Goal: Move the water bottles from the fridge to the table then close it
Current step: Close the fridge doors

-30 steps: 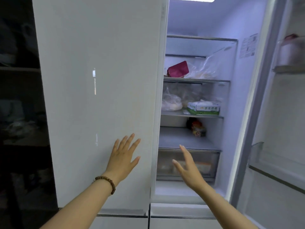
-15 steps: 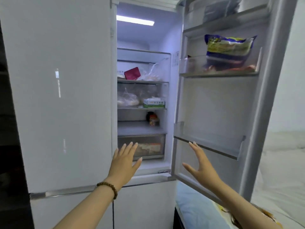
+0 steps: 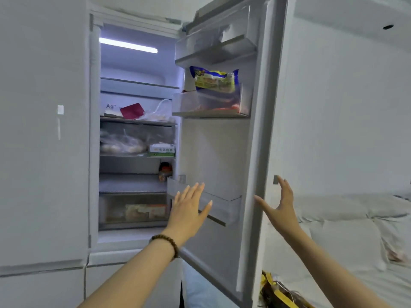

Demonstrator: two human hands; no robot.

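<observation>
Head: left hand [image 3: 188,211], right hand [image 3: 282,206] outstretched

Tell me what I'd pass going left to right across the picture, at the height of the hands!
Closed door → drawer → left hand → right hand → bed.

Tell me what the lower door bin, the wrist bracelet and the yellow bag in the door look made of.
Lower door bin: clear plastic, probably; see-through, with glossy edges. Bracelet: round brown beads, matte, likely wood. Yellow bag: printed plastic film, shiny and creased.
</observation>
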